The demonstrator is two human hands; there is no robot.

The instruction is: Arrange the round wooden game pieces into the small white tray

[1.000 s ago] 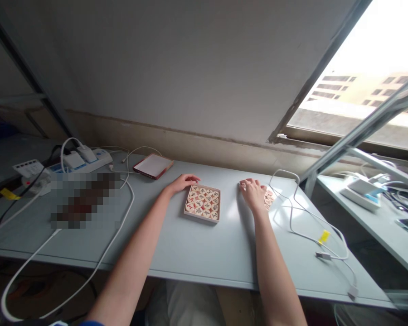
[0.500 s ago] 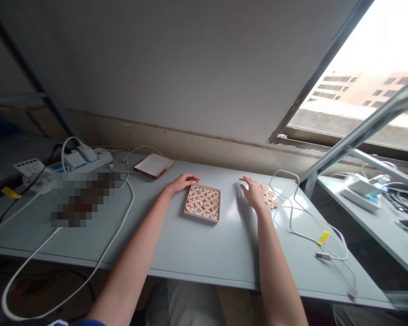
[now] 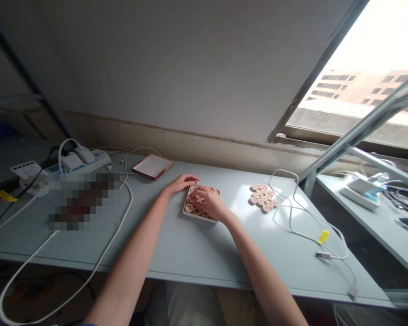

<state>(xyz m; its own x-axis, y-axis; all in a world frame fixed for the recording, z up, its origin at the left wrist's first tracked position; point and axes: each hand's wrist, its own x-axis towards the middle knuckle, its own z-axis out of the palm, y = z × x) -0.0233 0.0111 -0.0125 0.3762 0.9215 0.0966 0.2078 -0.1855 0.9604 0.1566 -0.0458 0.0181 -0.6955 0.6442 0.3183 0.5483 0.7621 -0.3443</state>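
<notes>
A small square box (image 3: pixel 189 214) of round wooden chess pieces with red and black characters lies in the middle of the grey table (image 3: pixel 197 249). My left hand (image 3: pixel 181 183) rests at the box's far left corner, fingers curled against its edge. My right hand (image 3: pixel 209 202) lies over the box, fingers bent down onto the pieces and hiding most of them. Whether it grips a piece is hidden. A loose cluster of several more pieces (image 3: pixel 263 197) lies flat on the table to the right of the box.
A red-edged box lid (image 3: pixel 152 166) lies at the back left. Power strips (image 3: pixel 83 161) with white cables sit at far left. A white cable with a yellow tag (image 3: pixel 323 236) loops at right. A second table (image 3: pixel 377 213) with chargers stands beyond, under a window.
My right hand has left the loose cluster of pieces at right and moved left onto the box. The cluster now shows uncovered. My left hand has stayed put.
</notes>
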